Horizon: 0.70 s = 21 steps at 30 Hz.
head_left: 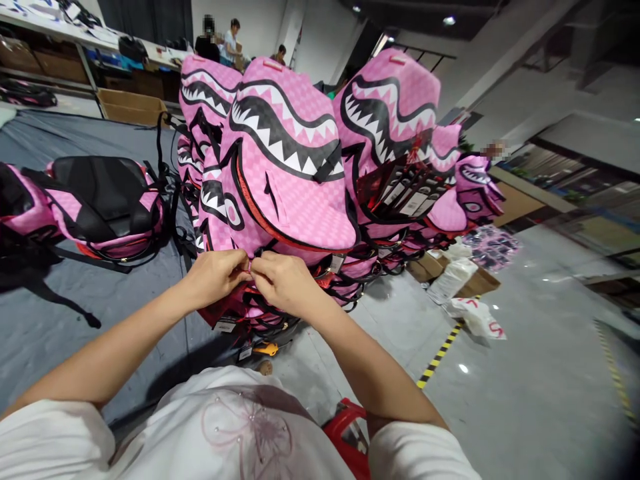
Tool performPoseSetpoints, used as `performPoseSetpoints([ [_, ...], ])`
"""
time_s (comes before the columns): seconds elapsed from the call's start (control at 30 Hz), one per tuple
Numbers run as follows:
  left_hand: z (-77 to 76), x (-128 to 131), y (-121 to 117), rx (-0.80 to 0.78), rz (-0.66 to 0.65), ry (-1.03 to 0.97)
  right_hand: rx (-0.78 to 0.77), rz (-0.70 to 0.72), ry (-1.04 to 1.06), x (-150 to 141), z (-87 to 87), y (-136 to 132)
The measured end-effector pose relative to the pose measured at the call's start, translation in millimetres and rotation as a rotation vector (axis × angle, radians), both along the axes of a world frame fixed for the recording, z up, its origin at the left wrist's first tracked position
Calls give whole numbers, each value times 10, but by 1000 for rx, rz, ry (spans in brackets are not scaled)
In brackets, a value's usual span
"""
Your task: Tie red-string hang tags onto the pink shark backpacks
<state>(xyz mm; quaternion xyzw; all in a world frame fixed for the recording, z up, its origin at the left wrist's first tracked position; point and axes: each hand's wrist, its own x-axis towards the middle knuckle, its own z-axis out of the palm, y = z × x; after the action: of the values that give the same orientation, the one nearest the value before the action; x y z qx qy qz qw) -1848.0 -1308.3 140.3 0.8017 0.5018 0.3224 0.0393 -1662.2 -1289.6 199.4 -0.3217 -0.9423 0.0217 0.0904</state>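
Left hand (220, 275): fingertips closed in a pinch, centre of the frame; anything held is too small to tell.
Right hand (283, 280): likewise pinched, just beside the left.
Pink backpack (310, 203): upper centre, directly beyond both hands.
Handling: probably light, soft, smooth; may sag.
Grip point: side seams, judged best.

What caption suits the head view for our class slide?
Left hand and right hand, both pinching, meet at a pink shark-mouth backpack.
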Motion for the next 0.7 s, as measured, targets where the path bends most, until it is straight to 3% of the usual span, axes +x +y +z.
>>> performPoseSetpoints([
  [0.33,-68,-15,77,104,36,61,29,-48,-27,-68,22,18],
  [0.53,-72,27,55,130,-167,-129,13,-75,-20,-45,58,8],
  [0.7,-98,-4,41,169,-258,-181,11,-48,-36,-40,57,18],
])
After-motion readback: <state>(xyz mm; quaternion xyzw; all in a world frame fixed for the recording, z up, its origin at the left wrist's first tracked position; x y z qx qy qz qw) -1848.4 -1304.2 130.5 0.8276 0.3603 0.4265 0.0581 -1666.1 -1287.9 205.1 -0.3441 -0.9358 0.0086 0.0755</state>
